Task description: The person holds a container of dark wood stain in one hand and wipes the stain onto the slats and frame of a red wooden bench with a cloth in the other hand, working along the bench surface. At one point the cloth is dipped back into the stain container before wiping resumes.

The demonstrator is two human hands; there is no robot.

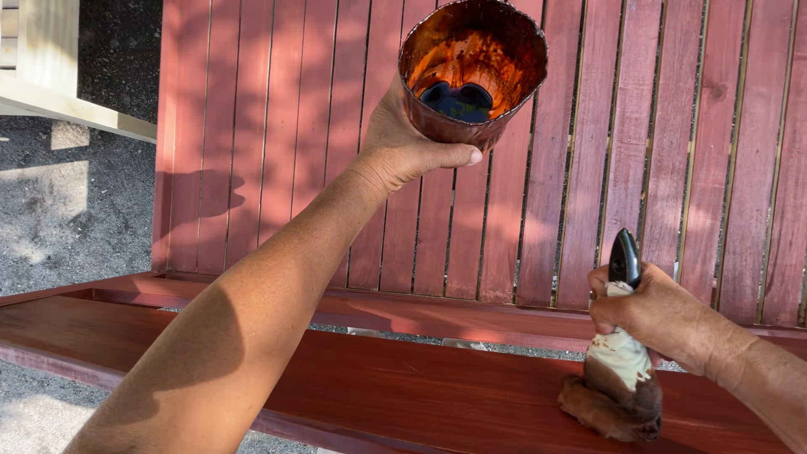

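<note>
1. Two things are in our hands: a stain-smeared cup (472, 71) and a brush (620, 353) wrapped in a rag.
2. We see the cup raised in the left hand (409, 145), high in the view and in front of the slatted back (698, 143) of a red-brown wooden bench. Its mouth tilts toward us, showing orange-brown streaks on the inner wall and a dark pool at the bottom.
3. Our left fingers are clamped on the cup's lower wall, with the thumb pressed across its near side and the other fingers hidden behind it.
4. Our right hand (658, 315) is closed in a fist on the brush, just below the dark handle tip that sticks up above the knuckles.
5. We see the pale, stained rag covering the brush below the fist; its brown, wet end touches the near rail (378, 387) of the bench at lower right.
6. That rail runs across the bottom of the view, glossy and deep red, with a gap between it and the back.
7. Dappled shade falls over the slats and over our left forearm.
8. Grey gravel ground (67, 219) lies to the left, with a pale wooden piece (50, 76) at the upper left corner.
</note>
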